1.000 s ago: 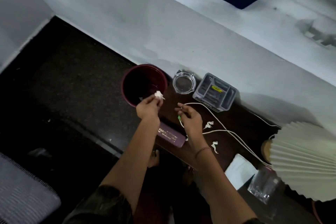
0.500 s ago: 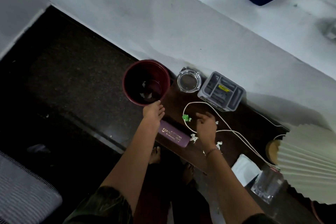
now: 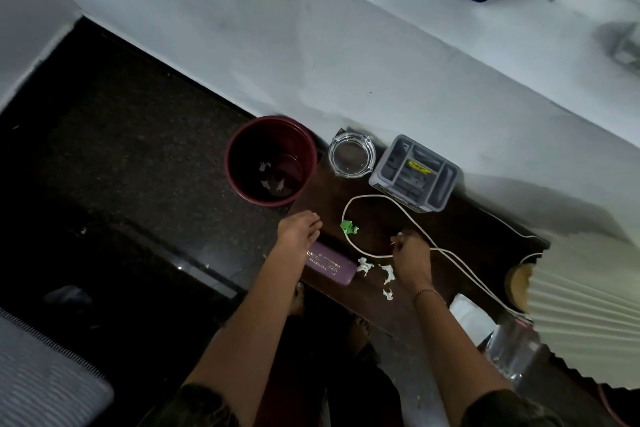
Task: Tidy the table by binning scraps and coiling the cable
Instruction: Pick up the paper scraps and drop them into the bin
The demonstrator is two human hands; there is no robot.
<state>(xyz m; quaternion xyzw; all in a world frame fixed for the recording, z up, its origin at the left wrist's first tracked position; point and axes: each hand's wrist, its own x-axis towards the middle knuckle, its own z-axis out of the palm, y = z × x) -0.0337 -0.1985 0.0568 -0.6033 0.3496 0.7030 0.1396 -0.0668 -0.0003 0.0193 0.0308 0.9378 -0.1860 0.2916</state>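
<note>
Binning scraps. Right hand (image 3: 410, 253) pinches a scrap (image 3: 400, 234); left hand (image 3: 299, 230) lies slack, empty. Next: carry it to the bin (image 3: 249, 149).

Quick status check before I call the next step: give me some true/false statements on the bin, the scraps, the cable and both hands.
1. The bin holds white scraps. True.
2. The green scrap is in the bin. False: it lies on the table, inside the cable's loop.
3. The cable lies uncoiled in a loose loop on the table. True.
4. Loose white bits lie beside the purple case. True.
5. The left hand grips a scrap. False: its fingers are straight and hold nothing.
6. The right hand lies flat and open on the table. False: its fingers curl, apparently pinching a small white scrap beside the cable.
</note>
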